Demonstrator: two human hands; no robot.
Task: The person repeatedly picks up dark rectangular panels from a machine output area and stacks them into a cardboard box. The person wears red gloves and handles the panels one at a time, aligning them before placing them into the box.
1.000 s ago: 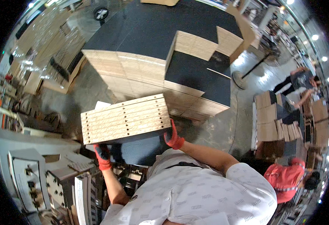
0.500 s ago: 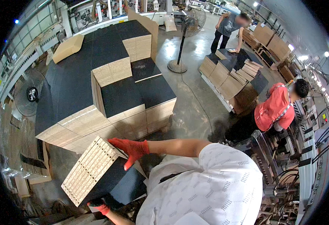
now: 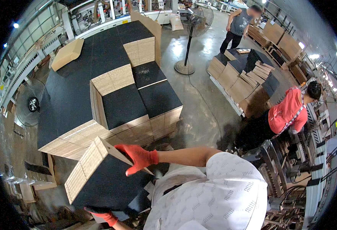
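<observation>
A stack of black-faced boards (image 3: 111, 182) with pale particleboard edges hangs tilted between my red-gloved hands, in front of my body. My right hand (image 3: 138, 159) is clamped over its far side edge, the thumb lying across the black face. Its fingers are partly hidden behind the boards. At the opposite, lower edge, my left hand (image 3: 104, 215) holds the same stack, with its fingertips hard to see against the dark surface. Just beyond stands a large block of piled black boards (image 3: 72, 103), stepped lower at its near right part.
A standing fan (image 3: 188, 50) is behind the pile and another fan (image 3: 32, 103) at the left. Right of the aisle is a smaller board pile (image 3: 229, 82), with a person in grey (image 3: 240, 25) beside it. A person in red (image 3: 289, 113) bends at machinery on the right.
The held boards have turned so more of their black face shows, and both hands have moved with them. The person in grey has straightened and drawn a hand off the smaller pile.
</observation>
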